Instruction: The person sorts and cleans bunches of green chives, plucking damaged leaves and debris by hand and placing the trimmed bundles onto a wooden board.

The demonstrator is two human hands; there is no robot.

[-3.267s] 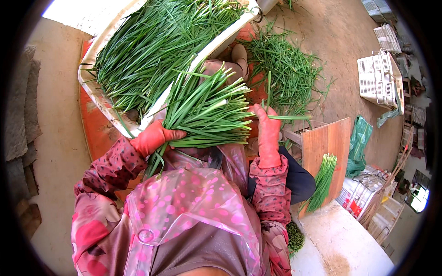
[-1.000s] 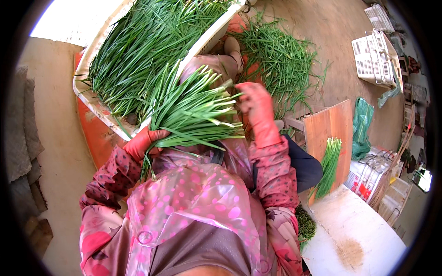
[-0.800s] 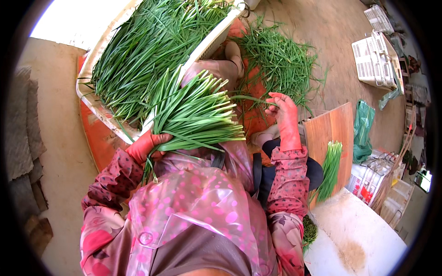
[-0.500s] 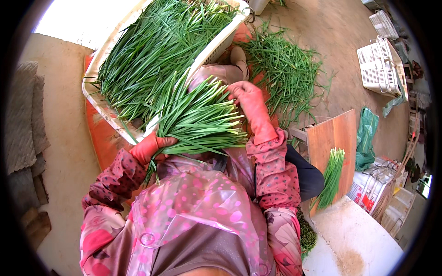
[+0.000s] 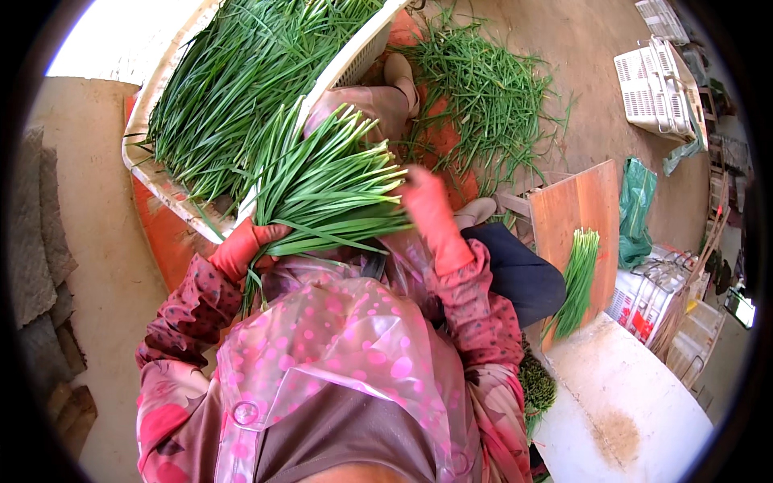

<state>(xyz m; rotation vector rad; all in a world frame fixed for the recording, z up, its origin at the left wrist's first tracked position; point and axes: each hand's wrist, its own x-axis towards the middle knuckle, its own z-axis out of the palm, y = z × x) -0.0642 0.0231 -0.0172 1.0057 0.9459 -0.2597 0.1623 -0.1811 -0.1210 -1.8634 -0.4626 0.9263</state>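
My left hand (image 5: 244, 248), in a red glove with bare fingertips, is closed around a bunch of garlic chives (image 5: 330, 189) held over my lap. The pale cut ends fan out to the right. My right hand (image 5: 431, 213), gloved the same way, is beside those ends, its fingers smeared by motion. I cannot make out whether it pinches anything. Just beyond the bunch stands a white plastic crate (image 5: 135, 161) heaped with more chives (image 5: 233, 97).
Loose green leaves (image 5: 491, 105) lie scattered on the floor ahead. To my right a wooden board (image 5: 555, 233) carries a neat chive bundle (image 5: 580, 278), near a white board (image 5: 620, 386). White crates (image 5: 644, 88) and a green sack (image 5: 636, 209) stand farther right.
My right hand has moved slightly down, now blurred beside the pale ends. My left hand keeps its hold on the bunch. The whole view has shifted a little.
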